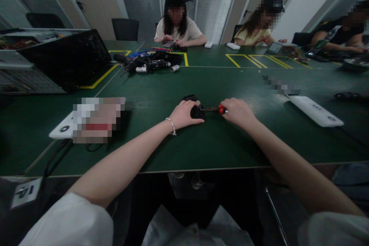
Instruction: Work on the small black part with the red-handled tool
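Observation:
Near the middle of the green table, my left hand (184, 114) is closed around a small black part (197, 113), its thumb and fingers at either side. The part's exact kind is hard to make out, since the fingers cover much of it. My right hand (236, 110) grips what looks like a pair of red-handled pliers (221, 109). Their metal nose points left and reaches the black part's right side. A silvery bracelet (172, 126) circles my left wrist.
A computer case (60, 61) stands at the far left. Tools and cables, among them a black drill (135, 63), lie ahead. White power banks (315, 111) flank my arms; a partly blurred object (99, 119) lies left. Several people sit across the green table (219, 146).

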Demonstrator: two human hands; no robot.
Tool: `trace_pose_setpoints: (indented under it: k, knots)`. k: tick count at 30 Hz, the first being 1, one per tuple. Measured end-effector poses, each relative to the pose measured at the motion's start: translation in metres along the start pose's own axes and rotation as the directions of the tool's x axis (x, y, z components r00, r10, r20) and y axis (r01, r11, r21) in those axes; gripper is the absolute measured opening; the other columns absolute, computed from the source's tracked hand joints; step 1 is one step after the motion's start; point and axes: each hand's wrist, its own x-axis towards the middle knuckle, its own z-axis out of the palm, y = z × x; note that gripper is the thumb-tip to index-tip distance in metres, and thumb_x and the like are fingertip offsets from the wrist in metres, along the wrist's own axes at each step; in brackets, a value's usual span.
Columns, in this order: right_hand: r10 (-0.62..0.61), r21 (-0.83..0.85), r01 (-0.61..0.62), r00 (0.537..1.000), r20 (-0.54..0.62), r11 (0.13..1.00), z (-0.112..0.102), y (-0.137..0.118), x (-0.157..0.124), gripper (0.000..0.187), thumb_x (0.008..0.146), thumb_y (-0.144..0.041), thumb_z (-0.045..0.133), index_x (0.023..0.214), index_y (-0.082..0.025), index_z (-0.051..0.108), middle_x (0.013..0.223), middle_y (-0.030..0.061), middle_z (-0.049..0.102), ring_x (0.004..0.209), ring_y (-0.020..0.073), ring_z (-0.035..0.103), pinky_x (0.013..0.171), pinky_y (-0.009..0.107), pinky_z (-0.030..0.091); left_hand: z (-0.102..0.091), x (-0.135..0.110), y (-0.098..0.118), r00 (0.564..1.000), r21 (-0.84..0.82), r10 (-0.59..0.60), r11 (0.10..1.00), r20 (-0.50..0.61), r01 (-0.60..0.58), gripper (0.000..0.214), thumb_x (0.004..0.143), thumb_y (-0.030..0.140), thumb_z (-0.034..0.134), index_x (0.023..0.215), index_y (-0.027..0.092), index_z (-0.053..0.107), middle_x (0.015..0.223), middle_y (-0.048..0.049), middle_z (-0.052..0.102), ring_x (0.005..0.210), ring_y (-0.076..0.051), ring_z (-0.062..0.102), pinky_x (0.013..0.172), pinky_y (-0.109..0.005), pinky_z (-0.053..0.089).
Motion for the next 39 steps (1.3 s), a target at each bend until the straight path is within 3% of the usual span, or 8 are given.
trace_pose_setpoints:
  k: [31, 39]
  knots:
    - [0.027, 0.051, -0.029, 0.999, 0.033, 0.998, 0.0043, 0.0010, 0.0014, 0.018, 0.078, -0.025, 0.048, 0.083, -0.017, 0.063, 0.082, 0.0076, 0.065, 0.075, 0.0195, 0.056, 0.062, 0.030, 0.038, 0.0006, 0.0000, -0.0007, 1.000, -0.001, 0.003, 1.000, 0.001, -0.003, 0.055, 0.070, 0.053, 0.067, 0.110, 0.018, 0.056, 0.128, -0.0077, 0.055, 0.115, -0.028, 0.050, 0.099, -0.041, 0.039]
    - [-0.008, -0.020, 0.009, 1.000, 0.015, 1.000, -0.0027, -0.0004, -0.0001, 0.020, 0.077, -0.021, 0.047, 0.088, -0.015, 0.063, 0.086, 0.0095, 0.065, 0.078, 0.0214, 0.055, 0.064, 0.031, 0.037, 0.0004, 0.0004, 0.0000, 1.000, 0.002, -0.001, 1.000, -0.001, 0.001, 0.056, 0.070, 0.054, 0.067, 0.111, 0.018, 0.056, 0.125, -0.0076, 0.057, 0.115, -0.029, 0.050, 0.098, -0.042, 0.040]
